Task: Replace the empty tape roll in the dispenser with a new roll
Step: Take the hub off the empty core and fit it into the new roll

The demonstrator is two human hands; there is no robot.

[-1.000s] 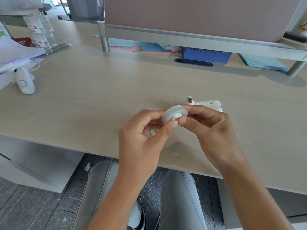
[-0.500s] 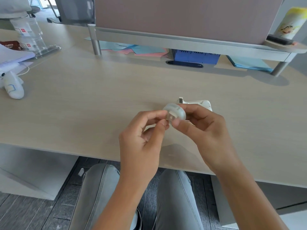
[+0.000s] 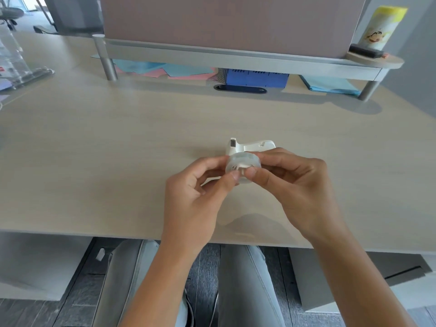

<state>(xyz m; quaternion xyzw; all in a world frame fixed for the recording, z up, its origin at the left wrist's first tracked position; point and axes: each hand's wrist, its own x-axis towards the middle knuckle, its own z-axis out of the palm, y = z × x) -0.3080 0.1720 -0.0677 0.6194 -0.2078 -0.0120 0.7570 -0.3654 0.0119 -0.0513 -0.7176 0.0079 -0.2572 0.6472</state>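
Pinching tape roll between both hands, dispenser just behind

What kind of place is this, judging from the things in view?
Most likely an office workstation: a pale wooden desk with a cable slot, a fabric divider panel on a metal rail at the back, and coloured paper sheets stored under that rail.

no readable text anywhere, tall yellow-capped cylindrical container on the raised shelf bearing only a cartoon picture with no legible wording, clear acrylic stand at far left with small red marks too blurred to read
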